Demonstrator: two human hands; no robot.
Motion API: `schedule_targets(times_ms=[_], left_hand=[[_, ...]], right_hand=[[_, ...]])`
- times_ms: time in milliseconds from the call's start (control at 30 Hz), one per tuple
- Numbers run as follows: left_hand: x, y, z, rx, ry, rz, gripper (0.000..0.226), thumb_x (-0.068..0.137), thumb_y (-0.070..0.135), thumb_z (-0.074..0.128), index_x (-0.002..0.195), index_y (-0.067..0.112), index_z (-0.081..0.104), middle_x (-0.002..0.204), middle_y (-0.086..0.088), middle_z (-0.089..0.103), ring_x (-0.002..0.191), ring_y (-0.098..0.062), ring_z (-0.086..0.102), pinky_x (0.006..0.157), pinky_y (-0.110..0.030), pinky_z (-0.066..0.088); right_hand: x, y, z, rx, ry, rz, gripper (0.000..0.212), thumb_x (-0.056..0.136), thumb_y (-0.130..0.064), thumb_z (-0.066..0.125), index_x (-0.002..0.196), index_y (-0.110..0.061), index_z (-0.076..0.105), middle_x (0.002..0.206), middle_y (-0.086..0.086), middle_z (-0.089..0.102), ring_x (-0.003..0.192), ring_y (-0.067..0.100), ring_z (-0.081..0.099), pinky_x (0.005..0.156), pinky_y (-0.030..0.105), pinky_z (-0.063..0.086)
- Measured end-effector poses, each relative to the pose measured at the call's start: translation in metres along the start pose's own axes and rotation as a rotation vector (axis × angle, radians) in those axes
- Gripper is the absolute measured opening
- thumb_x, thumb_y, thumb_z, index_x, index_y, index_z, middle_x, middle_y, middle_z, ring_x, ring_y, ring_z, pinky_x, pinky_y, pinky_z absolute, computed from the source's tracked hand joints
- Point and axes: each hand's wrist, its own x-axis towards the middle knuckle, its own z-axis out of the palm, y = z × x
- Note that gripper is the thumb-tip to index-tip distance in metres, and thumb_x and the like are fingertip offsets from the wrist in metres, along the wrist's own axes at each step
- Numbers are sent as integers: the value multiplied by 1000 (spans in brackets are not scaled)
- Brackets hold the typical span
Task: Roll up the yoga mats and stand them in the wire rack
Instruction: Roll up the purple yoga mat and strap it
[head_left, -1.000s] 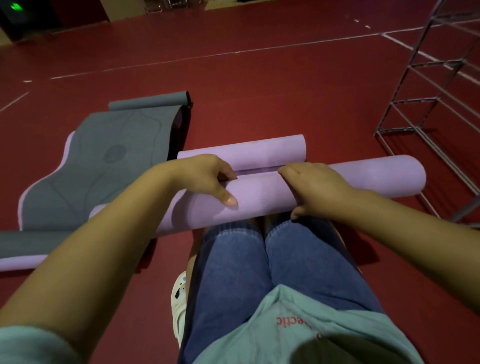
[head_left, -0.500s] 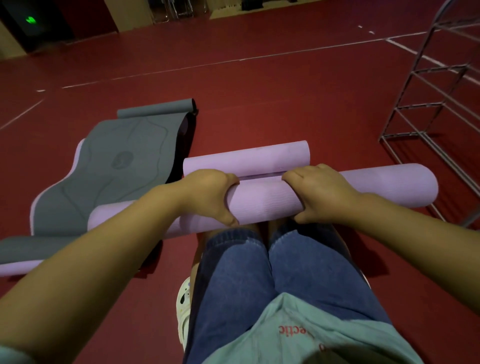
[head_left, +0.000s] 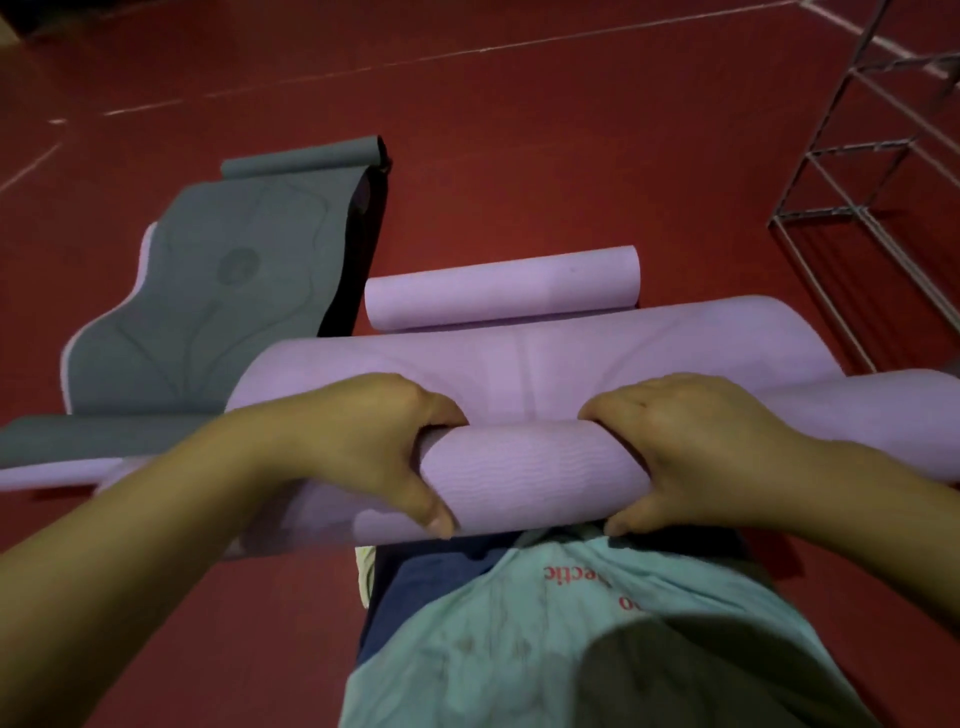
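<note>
Head view of a person crouched on a red floor (head_left: 545, 171). The lilac foam yoga mat, partly rolled (head_left: 535, 478), lies crosswise just in front of the knees, with its long axis running left to right. The left hand (head_left: 353, 447) and the right hand (head_left: 696, 447) grip the roll side by side near its middle. On each hand the fingers curl over the far side of the roll and the thumb presses the near side, so both hands are clamped on the mat. The unrolled remainder of the mat extends away from the person and ends in a small curled lilac end (head_left: 501, 293).

A grey yoga mat with a printed line pattern (head_left: 228, 291) lies flat to the left, with its far end also curled. The empty metal wire rack (head_left: 883, 171) stands well apart, ahead and to the right, nearer the right hand.

As a judgement, the rolling is not yet finished: the roll must travel forward, at right angles to its long axis, and both hands are equally placed to drive it.
</note>
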Motion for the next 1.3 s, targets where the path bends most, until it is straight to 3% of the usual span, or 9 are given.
schedule_targets(times_ms=[133, 267, 400, 533, 767, 833, 933, 1100, 1300], left_hand=[[22, -19, -4, -216, -125, -44, 63, 50, 63, 81, 104, 36, 65, 98, 25, 66, 92, 5, 60, 88, -23, 49], [44, -27, -21, -214, -301, -64, 76, 43, 65, 80, 110, 34, 66, 102, 24, 68, 94, 3, 63, 93, -27, 51], [50, -32, -22, -278, -332, -75, 75, 41, 61, 79, 109, 31, 68, 102, 20, 70, 95, 0, 65, 95, -28, 50], [50, -36, -20, -326, -340, -85, 74, 41, 58, 79, 109, 31, 68, 102, 18, 71, 96, -2, 66, 96, -28, 50], [54, -30, -26, -161, -366, -95, 53, 46, 65, 75, 93, 42, 67, 114, 21, 52, 111, -7, 54, 101, -26, 41], [52, -27, -27, -172, -370, -99, 53, 52, 60, 81, 99, 42, 64, 114, 18, 55, 110, -8, 54, 100, -26, 43], [42, -27, -26, -200, -178, -128, 65, 59, 49, 82, 117, 28, 60, 116, 13, 57, 106, -4, 55, 95, -22, 45], [10, -9, -15, -88, 325, -55, 50, 63, 38, 85, 105, 29, 59, 100, 17, 54, 90, -2, 53, 81, -15, 42], [16, 3, 9, 77, 455, -42, 60, 60, 44, 85, 112, 19, 67, 102, 0, 64, 92, -23, 62, 80, -35, 50]], right_hand=[[19, 11, -3, 68, -94, 7, 82, 48, -77, 67, 117, -38, 49, 111, -15, 62, 99, 10, 59, 79, 28, 46], [33, 25, -4, 183, -154, -7, 80, 48, -73, 74, 117, -37, 53, 109, -16, 63, 96, 8, 58, 80, 27, 46], [39, 30, -9, 241, -182, -48, 84, 52, -65, 78, 126, -38, 49, 120, -17, 59, 103, 5, 54, 86, 24, 45], [33, 24, -8, 273, -40, -151, 90, 57, -57, 80, 135, -33, 41, 127, -20, 42, 112, -4, 40, 89, 10, 30], [29, 26, 6, 465, 61, -90, 77, 56, -44, 85, 127, -35, 54, 115, -24, 51, 106, -8, 47, 88, 1, 33], [32, 28, 5, 494, 47, -76, 76, 55, -41, 87, 125, -35, 57, 114, -23, 54, 105, -7, 49, 90, 4, 36], [37, 32, 2, 575, 21, -51, 72, 55, -34, 89, 122, -33, 60, 111, -22, 57, 103, -7, 52, 90, 5, 38], [53, 44, -1, 702, -80, -5, 67, 57, -29, 90, 118, -34, 62, 115, -23, 61, 105, -10, 55, 93, 10, 41], [67, 52, -9, 701, -183, 16, 62, 62, -33, 87, 118, -36, 62, 117, -23, 62, 105, -7, 57, 97, 18, 42]])
